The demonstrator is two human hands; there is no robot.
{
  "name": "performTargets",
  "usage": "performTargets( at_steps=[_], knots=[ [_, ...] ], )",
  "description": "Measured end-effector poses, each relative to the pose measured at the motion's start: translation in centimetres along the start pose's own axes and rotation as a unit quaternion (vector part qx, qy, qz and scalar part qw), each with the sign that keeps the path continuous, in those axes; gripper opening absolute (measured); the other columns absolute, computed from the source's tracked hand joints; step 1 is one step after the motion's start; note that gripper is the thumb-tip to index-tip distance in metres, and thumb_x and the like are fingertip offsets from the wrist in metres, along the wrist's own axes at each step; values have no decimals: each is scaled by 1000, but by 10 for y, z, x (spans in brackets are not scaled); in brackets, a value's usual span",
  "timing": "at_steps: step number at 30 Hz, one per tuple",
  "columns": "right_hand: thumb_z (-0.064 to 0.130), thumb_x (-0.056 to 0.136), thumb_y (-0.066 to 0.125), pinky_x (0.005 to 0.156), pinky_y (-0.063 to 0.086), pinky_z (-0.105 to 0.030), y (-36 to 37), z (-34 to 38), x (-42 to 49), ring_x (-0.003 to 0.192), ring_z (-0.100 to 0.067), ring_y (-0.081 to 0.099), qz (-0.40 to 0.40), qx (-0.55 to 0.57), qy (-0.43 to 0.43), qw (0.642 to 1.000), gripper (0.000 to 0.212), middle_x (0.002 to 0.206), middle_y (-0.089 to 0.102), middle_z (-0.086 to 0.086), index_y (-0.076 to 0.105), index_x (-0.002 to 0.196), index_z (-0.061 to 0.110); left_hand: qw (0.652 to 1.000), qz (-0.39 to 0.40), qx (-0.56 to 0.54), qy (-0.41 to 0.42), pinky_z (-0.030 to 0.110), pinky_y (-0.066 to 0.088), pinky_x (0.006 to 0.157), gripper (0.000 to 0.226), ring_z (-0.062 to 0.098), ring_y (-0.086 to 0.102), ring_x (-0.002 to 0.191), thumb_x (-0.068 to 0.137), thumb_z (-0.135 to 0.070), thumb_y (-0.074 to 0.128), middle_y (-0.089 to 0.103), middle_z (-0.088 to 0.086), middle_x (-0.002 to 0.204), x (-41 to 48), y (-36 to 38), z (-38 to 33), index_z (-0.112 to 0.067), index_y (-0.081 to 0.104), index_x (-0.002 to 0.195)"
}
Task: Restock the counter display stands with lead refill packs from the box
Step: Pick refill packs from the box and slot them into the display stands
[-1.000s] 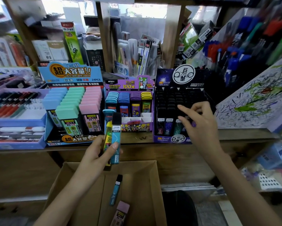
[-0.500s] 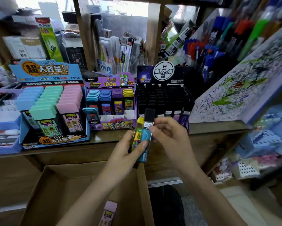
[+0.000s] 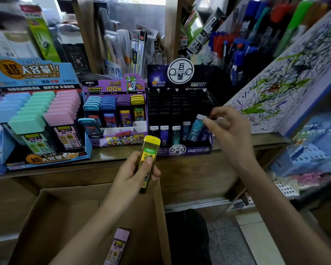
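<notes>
Pinching a teal refill pack point(image 3: 195, 130) by its top, the right hand point(image 3: 231, 136) is holding it tilted over the front row of the black stand point(image 3: 197, 150), right of centre. The left hand point(image 3: 131, 176) is gripping a yellow pack point(image 3: 149, 150) at centre, above the box point(image 3: 65, 217) holding a pink pack point(image 3: 117, 244).

The black stand point(image 3: 180, 104) is open from front and above. The slanted scribbled board point(image 3: 275, 88) crowds its right side, and the purple stand point(image 3: 115, 111) sits just beside its left. Upright packs point(image 3: 163, 134) stand in its front row. Your right hand point(image 3: 229, 131), pinching a teal pack point(image 3: 195, 129), occupies the front right corner. Your left hand point(image 3: 130, 176), gripping a yellow pack point(image 3: 148, 157), hangs before the purple stand. The cardboard box point(image 3: 65, 207) is open-topped.
</notes>
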State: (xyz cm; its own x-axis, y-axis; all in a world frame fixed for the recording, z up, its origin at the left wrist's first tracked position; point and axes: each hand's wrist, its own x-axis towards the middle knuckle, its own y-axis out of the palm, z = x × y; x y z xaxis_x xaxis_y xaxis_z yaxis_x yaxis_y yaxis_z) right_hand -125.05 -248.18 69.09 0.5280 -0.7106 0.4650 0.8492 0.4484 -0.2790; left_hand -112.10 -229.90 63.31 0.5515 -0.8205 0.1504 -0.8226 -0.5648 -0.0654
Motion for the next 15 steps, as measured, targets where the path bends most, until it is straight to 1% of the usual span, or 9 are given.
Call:
performTargets(
  at_steps=[3,6,9,11,13,15],
  knots=[
    [12,86,65,70,50,-11,9,-10,0,80,1,65,37,-41,-15,998,16,88,62,13,57,94,22,1000,-6,-1,2,13,47,62,20,6,59,62,91,-23,44,67,-3,70,-1,0,2,-5,54,95],
    [11,86,66,70,49,-10,12,-12,0,79,2,64,50,-36,-18,998,16,88,63,12,58,94,22,1000,-5,11,-1,14,47,63,20,8,59,63,92,-21,44,67,0,71,-3,-2,5,-5,55,96],
    [11,86,66,71,51,-12,14,-14,-1,82,-1,65,55,-37,-19,998,15,90,64,10,59,95,21,1000,-11,14,-3,13,47,63,17,7,60,63,93,-18,44,67,2,71,-4,-5,6,-5,56,96],
    [11,86,65,73,53,-16,17,-17,-1,84,-6,65,51,-41,-8,998,14,90,64,7,60,95,20,1000,-13,12,-4,12,47,62,16,7,60,62,93,-16,44,67,2,70,-4,-8,7,-5,56,96],
    [10,87,65,75,55,-22,20,-21,-1,86,-13,65,45,-48,15,998,12,89,64,4,59,95,18,1000,-12,12,-4,12,47,63,18,7,60,64,92,-19,45,68,2,72,-5,-9,7,-6,56,96],
    [10,87,65,77,56,-28,23,-23,-1,87,-15,64,36,-52,37,997,12,88,63,4,59,95,17,1000,-15,8,-6,12,47,63,21,7,60,64,90,-23,46,68,2,73,-6,-11,7,-5,55,94]
  ],
)
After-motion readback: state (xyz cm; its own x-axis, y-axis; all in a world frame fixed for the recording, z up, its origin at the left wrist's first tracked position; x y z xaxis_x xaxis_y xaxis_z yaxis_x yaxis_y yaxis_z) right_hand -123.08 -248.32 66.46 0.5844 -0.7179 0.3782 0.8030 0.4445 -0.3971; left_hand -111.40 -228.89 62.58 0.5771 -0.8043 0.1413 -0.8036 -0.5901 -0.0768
